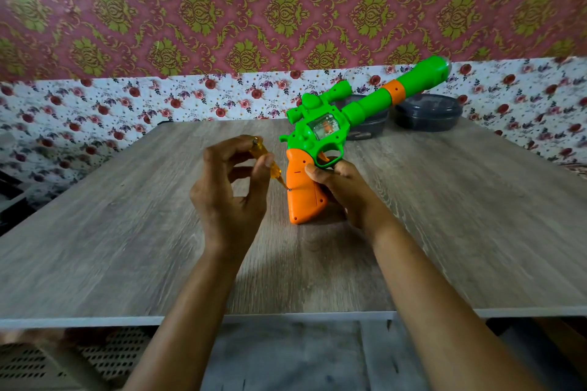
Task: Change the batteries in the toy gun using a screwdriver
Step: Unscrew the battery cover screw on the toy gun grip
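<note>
A green toy gun (330, 122) with an orange handle (303, 190) stands upright on the wooden table (127, 232), its handle base on the tabletop and its barrel pointing up to the right. My right hand (344, 190) grips the handle from the right side, thumb on its face. My left hand (230, 190) pinches a small screwdriver (265, 160) with a clear amber handle. The screwdriver's tip sits on a screw (289, 189) at the handle's left edge.
Two dark grey round containers stand at the table's far edge behind the gun, one (427, 111) to the right and one (365, 127) partly hidden by the barrel. Floral wallpaper backs the table. The table's near edge (286, 317) runs below my forearms.
</note>
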